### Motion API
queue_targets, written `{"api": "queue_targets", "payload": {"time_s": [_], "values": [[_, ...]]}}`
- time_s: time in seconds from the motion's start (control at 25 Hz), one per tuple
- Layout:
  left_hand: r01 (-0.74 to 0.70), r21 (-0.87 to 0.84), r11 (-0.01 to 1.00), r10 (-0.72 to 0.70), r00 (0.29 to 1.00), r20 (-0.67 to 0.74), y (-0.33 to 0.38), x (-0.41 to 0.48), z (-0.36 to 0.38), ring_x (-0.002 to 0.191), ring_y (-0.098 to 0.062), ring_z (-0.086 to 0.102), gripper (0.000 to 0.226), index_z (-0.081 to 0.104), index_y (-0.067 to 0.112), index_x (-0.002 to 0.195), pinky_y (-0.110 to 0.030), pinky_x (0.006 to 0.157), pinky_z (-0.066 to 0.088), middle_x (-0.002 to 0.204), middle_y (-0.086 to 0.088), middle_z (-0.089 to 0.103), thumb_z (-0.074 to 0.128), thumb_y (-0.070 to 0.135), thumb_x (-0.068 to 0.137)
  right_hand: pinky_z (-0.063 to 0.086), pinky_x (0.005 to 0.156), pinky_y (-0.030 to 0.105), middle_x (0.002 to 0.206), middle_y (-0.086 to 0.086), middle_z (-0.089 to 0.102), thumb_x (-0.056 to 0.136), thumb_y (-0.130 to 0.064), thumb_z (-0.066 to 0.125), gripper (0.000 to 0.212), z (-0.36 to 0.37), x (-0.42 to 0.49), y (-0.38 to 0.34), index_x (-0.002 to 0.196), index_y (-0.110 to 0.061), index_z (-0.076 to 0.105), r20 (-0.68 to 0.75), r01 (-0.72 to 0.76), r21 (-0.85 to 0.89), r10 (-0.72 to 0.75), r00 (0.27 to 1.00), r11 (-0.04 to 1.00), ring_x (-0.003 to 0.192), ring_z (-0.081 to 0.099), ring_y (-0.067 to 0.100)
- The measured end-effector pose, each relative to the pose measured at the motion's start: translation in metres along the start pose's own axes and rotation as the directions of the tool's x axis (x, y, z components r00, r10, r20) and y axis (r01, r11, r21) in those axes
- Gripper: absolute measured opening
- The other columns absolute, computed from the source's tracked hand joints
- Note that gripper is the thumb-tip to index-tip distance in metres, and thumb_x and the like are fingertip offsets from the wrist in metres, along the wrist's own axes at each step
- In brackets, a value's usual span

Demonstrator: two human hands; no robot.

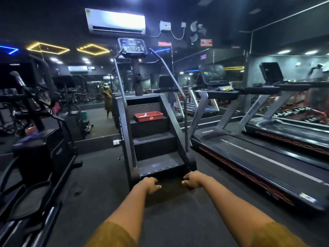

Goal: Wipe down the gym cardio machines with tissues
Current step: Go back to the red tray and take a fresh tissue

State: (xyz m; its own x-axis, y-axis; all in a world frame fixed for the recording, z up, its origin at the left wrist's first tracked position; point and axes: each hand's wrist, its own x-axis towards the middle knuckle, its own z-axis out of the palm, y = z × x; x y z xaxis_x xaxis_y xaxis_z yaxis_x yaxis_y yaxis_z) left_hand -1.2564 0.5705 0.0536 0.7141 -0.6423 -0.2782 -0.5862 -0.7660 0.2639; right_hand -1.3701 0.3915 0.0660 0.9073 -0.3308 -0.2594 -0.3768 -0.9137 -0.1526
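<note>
**Both hands out, empty, at foot of stair climber**

Left hand (150, 184) and right hand (193, 180) reach fwd side by side, apart, backs up; fingers of each hang loosely curled, nothing seen gripped in either; both hover low, in front of the bottom step, w/ dark floor (99, 193) under them; mustard sleeves (110, 236) show at the bottom edge.

Stair climber (154, 139) stands straight ahead, centre of view; black steps rise toward a post w/ its console (132, 47) on top; grey handrails run down both sides.

Red tray (149, 119) sits on an upper step, roughly centred; a white-and-blue item (145, 114) lies in it, too small to tell what.

Treadmill (249, 157) lies just right of the climber, belt running toward the camera, screen up at the far end; second treadmill (293, 129) sits beyond it, further right.

Elliptical (35, 148) stands on the left, pedals near the bottom-left corner.

Wall mirror (99, 113) behind the machines reflects a standing person (107, 100) in mustard clothing; AC unit (115, 21) is mounted high above the console; wall fan (197, 32) hangs to its right; room is dim, w/ yellow and blue light strips in the reflection.
</note>
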Motion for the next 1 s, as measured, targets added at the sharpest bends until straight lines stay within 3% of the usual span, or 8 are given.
{"api": "queue_targets", "payload": {"time_s": [0.52,0.8,1.0], "values": [[0.088,-0.001,0.996,-0.088,0.996,0.000,-0.052,0.375,-0.137,0.131,-0.026,0.043,0.050,0.039,0.013,0.144,-0.036,0.107,0.038,0.146,-0.011,0.041,0.043,0.037,0.100,0.038,0.104,0.039,0.138,0.012,0.047,0.098,-0.042,0.040,0.048,-0.121,0.415,0.040,0.133,-0.011,0.050,0.027,0.064,-0.053,-0.063,0.998,0.997,0.125,0.044,0.031],[0.098,0.014,0.995,-0.097,0.995,-0.027,-0.092,0.567,-0.213,0.134,-0.026,0.041,0.052,0.042,0.012,0.143,-0.033,0.109,0.033,0.147,-0.011,0.042,0.045,0.040,0.099,0.034,0.105,0.035,0.141,0.012,0.045,0.099,-0.037,0.038,0.045,-0.197,0.609,0.048,0.132,-0.010,0.051,-0.051,0.124,-0.098,-0.130,0.990,0.987,0.129,0.041,0.032],[0.102,-0.015,0.995,-0.102,0.992,-0.069,-0.125,0.705,-0.263,0.133,-0.025,0.042,0.052,0.042,0.013,0.143,-0.032,0.109,0.033,0.146,-0.010,0.043,0.046,0.040,0.099,0.037,0.104,0.034,0.136,0.010,0.051,0.097,-0.037,0.044,0.043,-0.238,0.754,0.058,0.132,-0.013,0.052,-0.114,0.128,-0.003,-0.127,0.985,0.992,0.126,0.044,0.029]]}}
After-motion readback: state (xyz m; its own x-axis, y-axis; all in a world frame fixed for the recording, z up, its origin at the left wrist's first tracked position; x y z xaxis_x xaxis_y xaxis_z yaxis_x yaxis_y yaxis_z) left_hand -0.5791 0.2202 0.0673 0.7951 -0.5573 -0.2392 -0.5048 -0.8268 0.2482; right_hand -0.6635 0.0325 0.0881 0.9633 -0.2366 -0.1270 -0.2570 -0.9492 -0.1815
